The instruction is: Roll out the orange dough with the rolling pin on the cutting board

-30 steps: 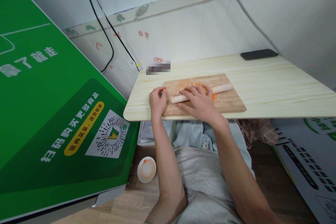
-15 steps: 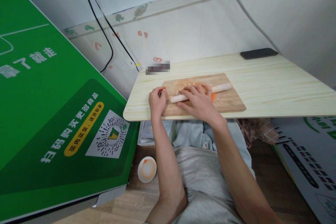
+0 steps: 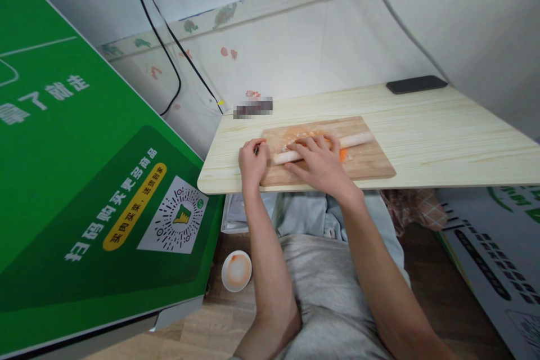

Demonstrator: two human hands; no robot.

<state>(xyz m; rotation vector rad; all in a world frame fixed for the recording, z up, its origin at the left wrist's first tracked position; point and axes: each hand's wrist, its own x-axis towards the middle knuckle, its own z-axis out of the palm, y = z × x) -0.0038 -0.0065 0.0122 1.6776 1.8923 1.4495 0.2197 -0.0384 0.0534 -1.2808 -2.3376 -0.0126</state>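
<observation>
A pale wooden rolling pin [image 3: 356,139] lies slantwise over a wooden board [image 3: 371,163]. My right hand [image 3: 320,162] rests flat on the pin's middle, its fingers spread and stretched across it. Under and behind the pin shows something flat and orange [image 3: 343,154], mostly covered by the hand, with whitish crumbs around it. My left hand [image 3: 253,162] is at the board's left edge, just left of the pin's near end. Its thumb and fingers are curled together in a pinch; whatever is between them is hidden.
The board sits on a light wood-grain table [image 3: 442,135] against a stained wall. A black phone [image 3: 417,84] lies at the back right, a blurred-out item [image 3: 253,107] at the back left. On the floor stands a white bowl [image 3: 237,271]. A green panel [image 3: 126,208] rises at the left.
</observation>
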